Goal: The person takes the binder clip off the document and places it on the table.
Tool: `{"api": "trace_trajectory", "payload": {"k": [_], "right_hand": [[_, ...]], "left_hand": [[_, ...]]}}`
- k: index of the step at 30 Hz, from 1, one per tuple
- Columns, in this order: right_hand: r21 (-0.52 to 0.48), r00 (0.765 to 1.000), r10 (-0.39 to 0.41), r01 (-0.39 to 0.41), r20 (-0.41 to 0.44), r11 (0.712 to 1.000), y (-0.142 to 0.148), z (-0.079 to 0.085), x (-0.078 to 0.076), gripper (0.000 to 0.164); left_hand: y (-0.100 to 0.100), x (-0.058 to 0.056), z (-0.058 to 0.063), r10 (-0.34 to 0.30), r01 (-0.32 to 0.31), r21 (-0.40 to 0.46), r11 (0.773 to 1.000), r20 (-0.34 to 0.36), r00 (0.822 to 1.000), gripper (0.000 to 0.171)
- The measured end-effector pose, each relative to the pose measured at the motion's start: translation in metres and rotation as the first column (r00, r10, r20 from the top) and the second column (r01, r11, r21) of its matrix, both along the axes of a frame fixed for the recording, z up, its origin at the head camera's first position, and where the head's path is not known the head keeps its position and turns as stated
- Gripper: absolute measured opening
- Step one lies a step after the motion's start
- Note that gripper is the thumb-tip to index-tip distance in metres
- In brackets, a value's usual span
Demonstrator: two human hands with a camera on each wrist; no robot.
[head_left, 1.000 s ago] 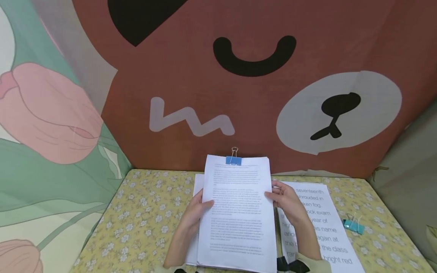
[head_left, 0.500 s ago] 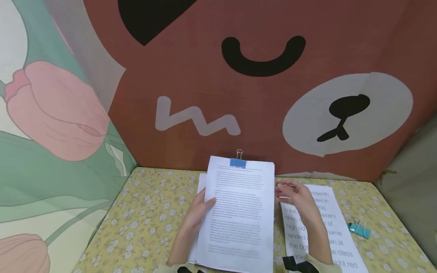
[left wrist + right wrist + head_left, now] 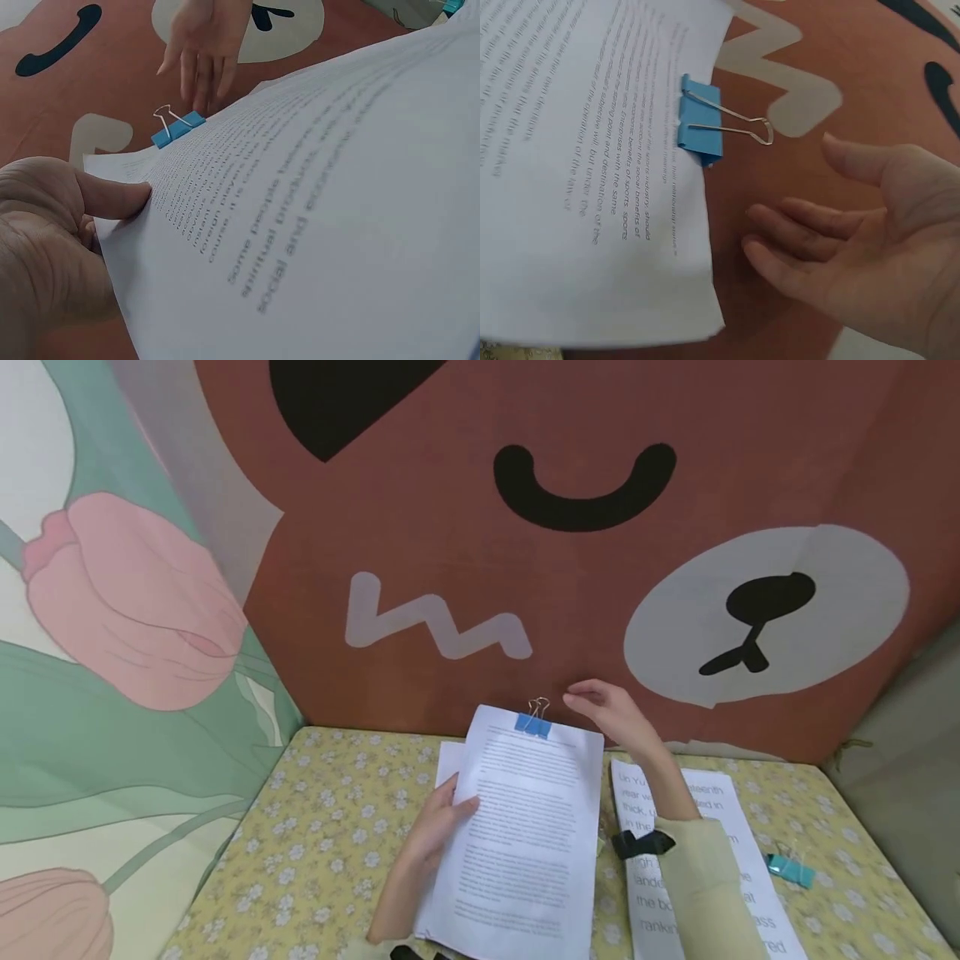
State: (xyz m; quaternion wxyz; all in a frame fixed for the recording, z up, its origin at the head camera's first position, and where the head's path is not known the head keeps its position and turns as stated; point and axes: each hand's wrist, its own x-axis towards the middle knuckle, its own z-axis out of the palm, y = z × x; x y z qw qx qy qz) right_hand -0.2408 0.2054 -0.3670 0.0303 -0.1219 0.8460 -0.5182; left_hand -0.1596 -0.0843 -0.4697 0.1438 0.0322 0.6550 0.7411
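A stack of printed sheets (image 3: 525, 835) is held up, tilted, by my left hand (image 3: 433, 827), which grips its left edge with the thumb over the front. A blue binder clip (image 3: 533, 725) bites the top edge, its wire handles (image 3: 735, 124) sticking up past the paper. Just right of the clip, my right hand (image 3: 611, 714) hovers with relaxed fingers, touching nothing; in the right wrist view a gap shows between its fingers and the clip. In the left wrist view the left thumb (image 3: 116, 196) presses on the printed page.
Under the held stack, more white paper (image 3: 448, 760) lies on the yellow floral tabletop (image 3: 322, 827). To the right is a large-print stack (image 3: 645, 893), partly covered by the right sleeve, and beyond it a teal binder clip (image 3: 791, 870). A bear-patterned cloth (image 3: 420, 693) hangs behind.
My right hand has let go of the stack's right edge and risen to beside the blue binder clip. The stack, still in my left hand, has tilted slightly clockwise.
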Motion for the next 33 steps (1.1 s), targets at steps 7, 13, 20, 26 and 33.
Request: {"api": "trace_trajectory", "payload": {"k": [7, 13, 20, 26, 33], "right_hand": [[-0.081, 0.971, 0.200, -0.191, 0.130, 0.978, -0.006, -0.005, -0.035, 0.059], [-0.102, 0.946, 0.261, -0.245, 0.191, 0.964, -0.007, -0.009, -0.042, 0.058], [-0.112, 0.922, 0.316, -0.298, 0.225, 0.948, -0.007, -0.014, -0.047, 0.048], [-0.124, 0.895, 0.373, -0.353, 0.246, 0.927, -0.009, -0.015, -0.049, 0.039], [-0.065, 0.893, 0.385, -0.381, 0.234, 0.922, -0.011, -0.017, -0.050, 0.031]], "left_hand": [[0.004, 0.001, 0.000, -0.011, 0.011, 0.017, 1.000, 0.008, 1.000, 0.053], [0.005, 0.001, -0.001, -0.021, 0.021, 0.023, 1.000, 0.000, 1.000, 0.053], [0.003, 0.001, 0.000, -0.039, 0.039, 0.026, 0.999, -0.013, 0.999, 0.054], [-0.001, 0.001, -0.001, -0.061, 0.063, 0.031, 0.998, -0.045, 0.997, 0.055], [-0.005, -0.001, -0.002, -0.083, 0.085, 0.038, 0.996, -0.051, 0.995, 0.050]]}}
